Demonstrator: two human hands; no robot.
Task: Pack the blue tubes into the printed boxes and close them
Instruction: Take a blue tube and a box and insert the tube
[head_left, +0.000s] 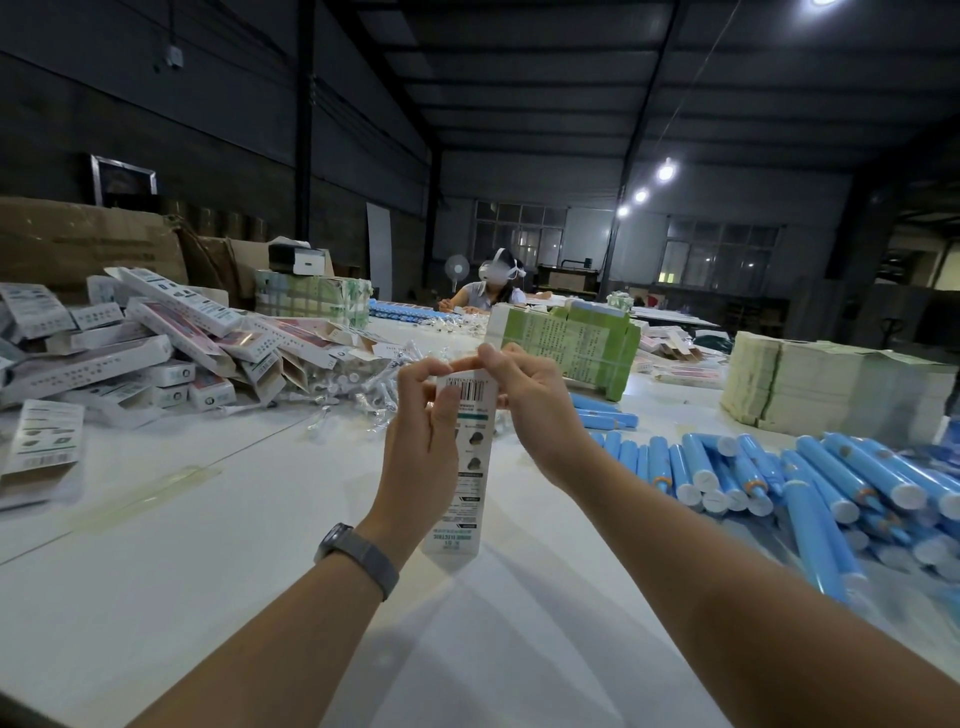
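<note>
White table in dim warehouse; printed box in both hands.

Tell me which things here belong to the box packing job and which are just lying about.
Job:
- printed box, held upright by left hand and right hand at its top flap
- blue tubes, heaped at right
- packed boxes, piled at left

Lying about:
- green bundles
- paper stacks
- cardboard cartons
- fan
</note>
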